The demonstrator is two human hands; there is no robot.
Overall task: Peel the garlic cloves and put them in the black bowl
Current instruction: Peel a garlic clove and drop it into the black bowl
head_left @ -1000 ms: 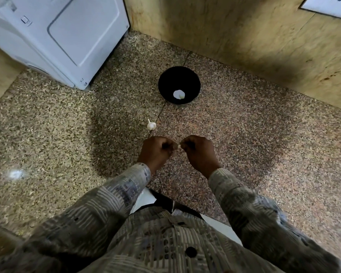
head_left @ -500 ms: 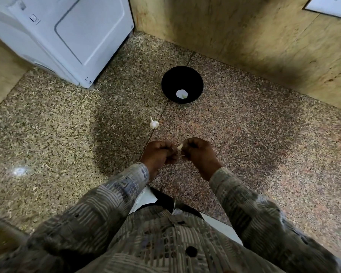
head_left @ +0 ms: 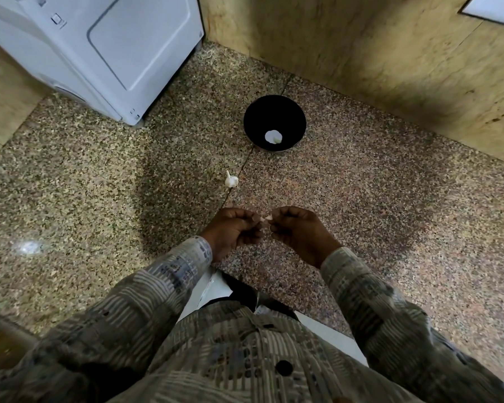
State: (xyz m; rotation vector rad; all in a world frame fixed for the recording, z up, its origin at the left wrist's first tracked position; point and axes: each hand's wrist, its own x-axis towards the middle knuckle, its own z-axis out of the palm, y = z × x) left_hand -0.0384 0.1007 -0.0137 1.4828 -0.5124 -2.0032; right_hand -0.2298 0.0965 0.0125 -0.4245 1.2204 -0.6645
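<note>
**Both hands on one garlic clove**

I see a speckled stone floor [head_left: 390, 228], with a big white machine [head_left: 99, 48] in the far left corner. The black bowl [head_left: 275, 112] sits on the floor ahead of me, with a white peeled clove [head_left: 273, 136] at the bottom. A small garlic bulb [head_left: 231, 180] lies on the floor between the bowl and my hands — near them, not touching. My left hand [head_left: 234, 228] and right hand [head_left: 298, 229] are curled tight, fingertips pinching one little clove [head_left: 267, 218] between them.
</note>
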